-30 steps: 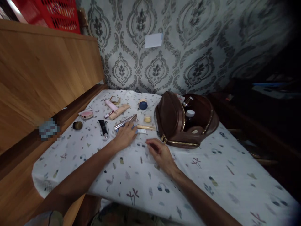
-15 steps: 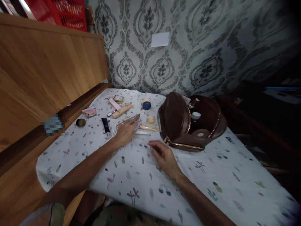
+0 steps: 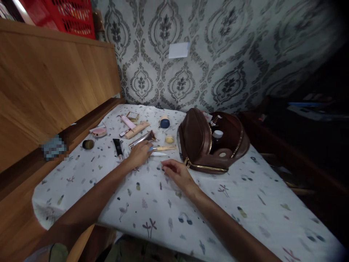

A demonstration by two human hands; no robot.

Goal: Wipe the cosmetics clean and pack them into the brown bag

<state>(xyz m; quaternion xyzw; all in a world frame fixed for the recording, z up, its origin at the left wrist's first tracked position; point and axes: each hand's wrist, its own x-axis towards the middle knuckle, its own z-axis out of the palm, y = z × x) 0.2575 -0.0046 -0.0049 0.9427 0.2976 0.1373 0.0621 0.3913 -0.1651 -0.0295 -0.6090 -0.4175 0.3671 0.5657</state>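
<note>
My left hand (image 3: 140,154) lies palm down over the left ends of a wooden-handled brush (image 3: 165,148) and a slim white stick (image 3: 158,154). Its fingers are closed at the brush's blue section; the brush's far end is hidden under them. A shiny rose-gold tube (image 3: 145,138) lies just beyond the knuckles. My right hand (image 3: 178,174) hovers low over the cloth with loosely curled fingers, thumb apart, and nothing visible in it. Beside it stands a brown leather bag (image 3: 195,134), unzipped, with a white-capped bottle (image 3: 217,135) inside. A small yellow sponge or pot (image 3: 169,139) sits behind the brush.
Around my left hand lie a black tube (image 3: 118,148), a peach tube (image 3: 137,130), a pink tube (image 3: 128,122), a pink compact (image 3: 99,131), a dark round brush (image 3: 88,144) and a navy jar (image 3: 164,122). A wooden panel (image 3: 60,72) bounds the left side; a patterned wall stands behind.
My left hand has drawn back from the rose-gold tube, now more exposed, onto the brush, which has shifted slightly left. My right hand has moved a little left. The view has turned slightly right.
</note>
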